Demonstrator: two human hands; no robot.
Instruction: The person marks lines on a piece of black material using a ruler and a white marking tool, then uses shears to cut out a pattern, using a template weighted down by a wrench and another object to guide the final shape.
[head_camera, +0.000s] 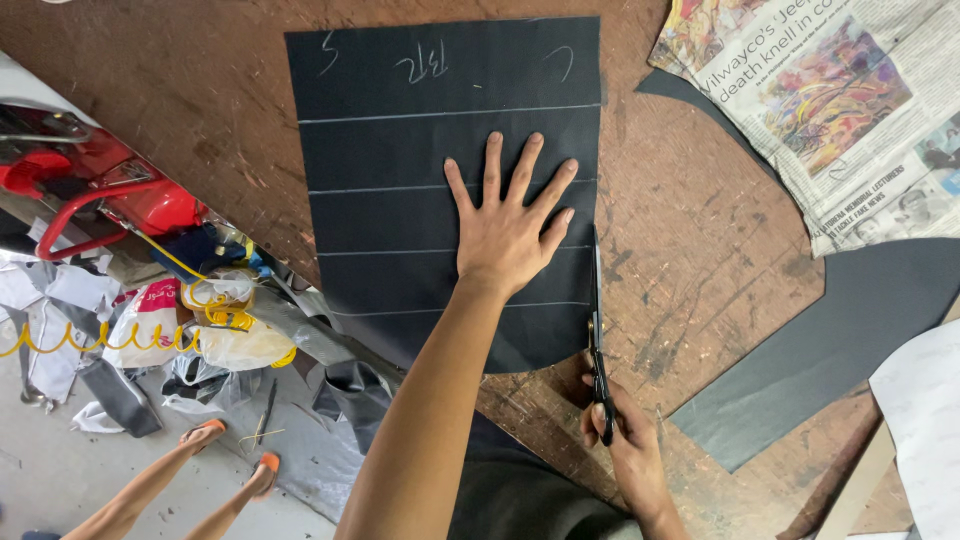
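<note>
Left hand (510, 225) is pressed flat, fingers spread, on black fabric (400, 150) marked with 4 chalk lines, laid on the wooden table (700, 230). Right hand (628, 450) is clamped on scissors (597, 330), blades along the fabric's right edge.

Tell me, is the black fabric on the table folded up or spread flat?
Spread flat. The black fabric lies open on the wooden table, its chalk lines running straight across, with the left hand pressed on it and the scissors along its right edge.

Left hand (510, 235) flat, fingers spread, arm outstretched; right hand (625, 440) in a closed grip, lower down.
</note>
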